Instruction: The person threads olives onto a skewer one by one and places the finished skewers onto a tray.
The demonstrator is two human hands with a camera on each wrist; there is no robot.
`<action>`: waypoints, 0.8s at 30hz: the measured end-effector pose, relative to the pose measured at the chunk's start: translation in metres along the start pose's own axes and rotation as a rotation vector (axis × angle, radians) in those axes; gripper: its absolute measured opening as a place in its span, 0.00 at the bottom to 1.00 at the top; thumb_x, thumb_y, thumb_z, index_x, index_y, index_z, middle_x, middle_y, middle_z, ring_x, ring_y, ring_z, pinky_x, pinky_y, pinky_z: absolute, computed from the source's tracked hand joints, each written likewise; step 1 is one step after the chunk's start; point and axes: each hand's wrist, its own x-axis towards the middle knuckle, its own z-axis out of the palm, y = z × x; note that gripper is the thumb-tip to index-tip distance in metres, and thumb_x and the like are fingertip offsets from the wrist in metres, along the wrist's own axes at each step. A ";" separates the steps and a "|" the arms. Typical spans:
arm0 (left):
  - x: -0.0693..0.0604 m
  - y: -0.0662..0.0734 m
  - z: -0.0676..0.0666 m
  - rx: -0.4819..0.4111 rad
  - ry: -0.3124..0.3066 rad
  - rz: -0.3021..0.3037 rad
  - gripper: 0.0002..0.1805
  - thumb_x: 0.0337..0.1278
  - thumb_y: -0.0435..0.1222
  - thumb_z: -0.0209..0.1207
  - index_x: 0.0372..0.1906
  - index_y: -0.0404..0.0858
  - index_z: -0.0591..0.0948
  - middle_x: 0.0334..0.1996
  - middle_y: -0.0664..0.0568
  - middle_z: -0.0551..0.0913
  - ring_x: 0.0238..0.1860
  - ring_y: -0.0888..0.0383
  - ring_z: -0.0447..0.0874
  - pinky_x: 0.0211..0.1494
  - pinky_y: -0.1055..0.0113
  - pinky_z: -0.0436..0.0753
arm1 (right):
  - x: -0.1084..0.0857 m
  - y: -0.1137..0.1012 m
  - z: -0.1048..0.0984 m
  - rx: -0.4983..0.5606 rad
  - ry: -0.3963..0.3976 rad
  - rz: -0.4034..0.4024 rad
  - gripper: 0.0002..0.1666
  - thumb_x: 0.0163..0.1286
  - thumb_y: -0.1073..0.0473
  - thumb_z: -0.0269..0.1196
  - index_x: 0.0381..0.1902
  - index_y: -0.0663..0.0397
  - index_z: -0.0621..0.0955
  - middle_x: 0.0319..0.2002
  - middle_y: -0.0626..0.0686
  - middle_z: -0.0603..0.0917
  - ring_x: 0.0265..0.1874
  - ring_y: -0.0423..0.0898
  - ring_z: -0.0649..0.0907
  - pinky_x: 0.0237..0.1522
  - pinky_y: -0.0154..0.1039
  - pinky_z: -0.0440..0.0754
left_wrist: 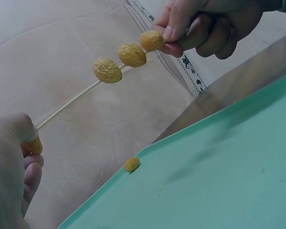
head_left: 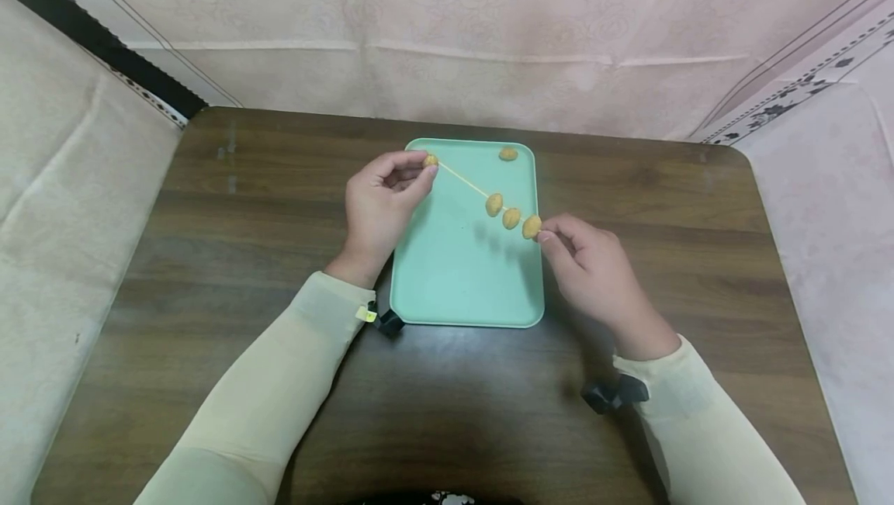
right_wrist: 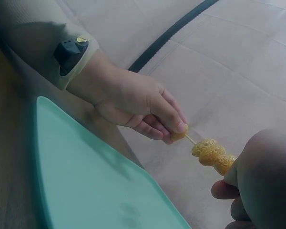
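I see the left hand (head_left: 380, 198) pinching a fruit (head_left: 431, 160) at one end of a stick (left_wrist: 69, 105). The right hand (head_left: 590, 264) pinches the other end, beside three more fruits (head_left: 511, 218). It's above the tray (head_left: 461, 280), where a loose fruit (head_left: 507, 153) lies.

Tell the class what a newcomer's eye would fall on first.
Probably the green tray on the brown table. Next, the pale skewer held above it: three yellow fruits sit near the right hand, and the left hand pinches a fourth fruit at the other end. A loose fruit lies near the tray's far right corner.
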 end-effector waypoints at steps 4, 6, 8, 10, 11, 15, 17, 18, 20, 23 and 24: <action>-0.001 -0.001 0.000 0.020 -0.023 0.041 0.11 0.67 0.36 0.79 0.51 0.40 0.95 0.46 0.49 0.96 0.46 0.56 0.95 0.53 0.67 0.94 | 0.001 -0.002 0.000 0.010 -0.009 0.011 0.14 0.89 0.52 0.60 0.50 0.50 0.90 0.31 0.52 0.82 0.31 0.49 0.78 0.34 0.40 0.76; -0.002 -0.001 0.002 0.025 -0.041 0.064 0.10 0.67 0.36 0.79 0.50 0.40 0.95 0.46 0.50 0.95 0.45 0.55 0.95 0.52 0.66 0.93 | 0.001 -0.002 0.000 0.013 -0.013 0.015 0.14 0.89 0.52 0.59 0.50 0.50 0.90 0.31 0.52 0.82 0.31 0.49 0.78 0.34 0.41 0.77; -0.003 -0.001 0.004 0.030 -0.056 0.077 0.09 0.67 0.36 0.79 0.49 0.40 0.95 0.45 0.50 0.94 0.44 0.54 0.94 0.51 0.66 0.93 | 0.002 -0.001 0.001 0.016 -0.015 0.015 0.14 0.89 0.52 0.59 0.51 0.50 0.90 0.32 0.52 0.82 0.32 0.49 0.79 0.35 0.41 0.77; -0.005 -0.001 0.007 0.037 -0.069 0.085 0.08 0.67 0.35 0.78 0.48 0.40 0.95 0.44 0.50 0.94 0.43 0.55 0.93 0.50 0.66 0.92 | 0.002 -0.001 0.002 0.019 -0.014 0.011 0.14 0.89 0.52 0.59 0.50 0.50 0.89 0.32 0.52 0.83 0.33 0.49 0.79 0.36 0.41 0.78; -0.006 -0.001 0.008 0.043 -0.075 0.088 0.08 0.67 0.35 0.78 0.48 0.41 0.95 0.43 0.51 0.93 0.43 0.55 0.93 0.50 0.67 0.92 | 0.002 -0.001 0.002 0.020 -0.014 0.009 0.14 0.89 0.52 0.59 0.51 0.50 0.89 0.33 0.52 0.84 0.34 0.49 0.79 0.37 0.42 0.78; -0.009 0.001 0.012 0.071 -0.096 0.099 0.07 0.66 0.34 0.78 0.47 0.41 0.95 0.43 0.51 0.94 0.42 0.56 0.93 0.49 0.66 0.92 | 0.003 -0.001 0.004 0.021 -0.007 0.004 0.13 0.89 0.52 0.60 0.50 0.49 0.89 0.33 0.51 0.84 0.34 0.49 0.80 0.38 0.42 0.78; -0.011 0.003 0.014 0.085 -0.106 0.102 0.07 0.66 0.34 0.78 0.46 0.41 0.95 0.43 0.51 0.94 0.42 0.57 0.93 0.49 0.65 0.92 | 0.004 -0.002 0.005 0.023 -0.006 0.002 0.13 0.89 0.52 0.60 0.50 0.49 0.89 0.33 0.51 0.84 0.34 0.49 0.80 0.38 0.43 0.78; -0.012 0.003 0.014 0.094 -0.109 0.104 0.07 0.66 0.34 0.78 0.46 0.41 0.95 0.43 0.51 0.94 0.42 0.58 0.93 0.49 0.65 0.92 | 0.004 -0.003 0.005 0.023 -0.005 -0.001 0.13 0.89 0.52 0.60 0.50 0.48 0.89 0.33 0.51 0.84 0.34 0.49 0.80 0.38 0.42 0.78; -0.014 0.003 0.016 0.113 -0.113 0.114 0.06 0.66 0.34 0.78 0.45 0.42 0.96 0.42 0.52 0.94 0.42 0.59 0.93 0.48 0.65 0.91 | 0.004 -0.004 0.006 0.031 -0.006 -0.001 0.13 0.89 0.53 0.60 0.50 0.49 0.90 0.33 0.51 0.85 0.34 0.49 0.80 0.39 0.43 0.78; -0.018 0.003 0.019 0.124 -0.113 0.131 0.05 0.66 0.35 0.78 0.44 0.43 0.96 0.41 0.52 0.94 0.42 0.60 0.93 0.48 0.64 0.91 | 0.004 -0.005 0.007 0.045 -0.011 -0.001 0.14 0.89 0.52 0.60 0.51 0.49 0.90 0.35 0.51 0.87 0.35 0.49 0.80 0.40 0.43 0.79; -0.018 0.003 0.020 0.128 -0.111 0.139 0.04 0.66 0.35 0.78 0.44 0.43 0.96 0.41 0.52 0.93 0.41 0.60 0.92 0.48 0.64 0.90 | 0.004 -0.006 0.007 0.052 -0.014 0.001 0.14 0.89 0.52 0.60 0.52 0.49 0.90 0.36 0.52 0.88 0.36 0.49 0.80 0.40 0.43 0.79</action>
